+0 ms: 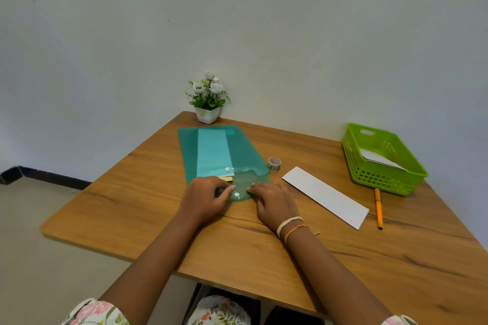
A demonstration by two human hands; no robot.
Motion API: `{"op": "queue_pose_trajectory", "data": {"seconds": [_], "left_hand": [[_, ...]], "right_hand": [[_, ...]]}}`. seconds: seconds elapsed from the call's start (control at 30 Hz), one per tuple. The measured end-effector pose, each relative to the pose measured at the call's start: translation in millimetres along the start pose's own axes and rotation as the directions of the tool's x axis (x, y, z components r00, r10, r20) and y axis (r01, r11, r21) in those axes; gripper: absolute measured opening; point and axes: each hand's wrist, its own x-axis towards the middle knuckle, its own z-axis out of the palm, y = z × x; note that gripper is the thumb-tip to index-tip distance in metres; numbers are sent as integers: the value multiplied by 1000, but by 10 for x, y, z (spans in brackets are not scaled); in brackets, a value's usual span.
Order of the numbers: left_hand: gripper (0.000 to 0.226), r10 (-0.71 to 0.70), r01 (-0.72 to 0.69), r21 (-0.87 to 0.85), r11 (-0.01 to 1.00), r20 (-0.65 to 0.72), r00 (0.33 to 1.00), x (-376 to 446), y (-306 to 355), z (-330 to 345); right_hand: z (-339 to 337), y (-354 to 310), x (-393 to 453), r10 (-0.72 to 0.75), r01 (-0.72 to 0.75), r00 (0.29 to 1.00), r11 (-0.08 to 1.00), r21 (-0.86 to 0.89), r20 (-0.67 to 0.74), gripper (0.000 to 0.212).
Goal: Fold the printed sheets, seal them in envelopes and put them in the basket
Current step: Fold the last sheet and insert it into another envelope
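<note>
A translucent teal plastic folder (211, 150) lies in the middle of the wooden table (148, 214), with pale sheets showing through it. Its snap flap (241, 187) hangs open toward me. My left hand (206, 199) pinches the flap's left side. My right hand (274, 202) holds the flap's right edge. To the right lies a long white envelope (326, 196), flat and diagonal. A green plastic basket (383, 161) stands at the far right with white envelopes inside it.
A small roll of tape (274, 163) sits between the folder and the envelope. An orange pen (378, 208) lies in front of the basket. A white pot of artificial flowers (208, 99) stands at the table's far corner by the wall.
</note>
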Motion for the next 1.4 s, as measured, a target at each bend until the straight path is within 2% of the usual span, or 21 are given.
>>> {"op": "queue_pose_trajectory", "data": {"seconds": [0.1,0.17,0.27,0.37,0.47,0.63,0.93,1.0,1.07,1.23,1.3,1.4], "left_hand": [[24,-182,199,109,974,-147,972,14,-124,-36],[40,-355,373,151,916,-129,926,28,-169,-51],[48,-514,514,58,856,-24,858,29,-151,-67],[38,-578,582,2,814,-101,809,35,-121,-75],[31,-629,623,-93,777,-153,762,61,-181,-89],[17,-656,613,-234,754,-218,723,53,-195,-109],[18,-631,593,-216,775,-248,735,33,-158,-122],[18,-625,595,-192,781,-243,742,40,-158,-116],[19,-622,602,-158,783,-235,747,44,-155,-112],[21,-580,581,-64,811,-210,787,39,-186,-78],[22,-569,576,-29,817,-202,797,42,-199,-69],[24,-551,567,40,823,-187,813,49,-211,-56]], "right_hand": [[13,11,-14,-4,5,999,1000,29,-50,32],[12,4,-20,-1,4,998,999,38,-62,31],[-8,-51,-23,72,-66,994,996,64,-86,29],[-41,-220,61,180,-178,980,984,28,-84,29],[-51,-448,218,205,-203,979,976,-75,7,30],[50,-660,308,151,-152,988,988,1,25,31],[168,-681,567,64,-40,991,981,-192,121,22],[176,-646,524,55,-47,996,992,-121,63,21],[165,-621,399,69,-68,996,997,26,-53,16],[20,-497,117,133,-35,936,956,290,-325,11],[-120,-461,74,212,-18,886,905,426,-413,11],[-393,-468,93,407,-33,805,757,652,-432,15]]}}
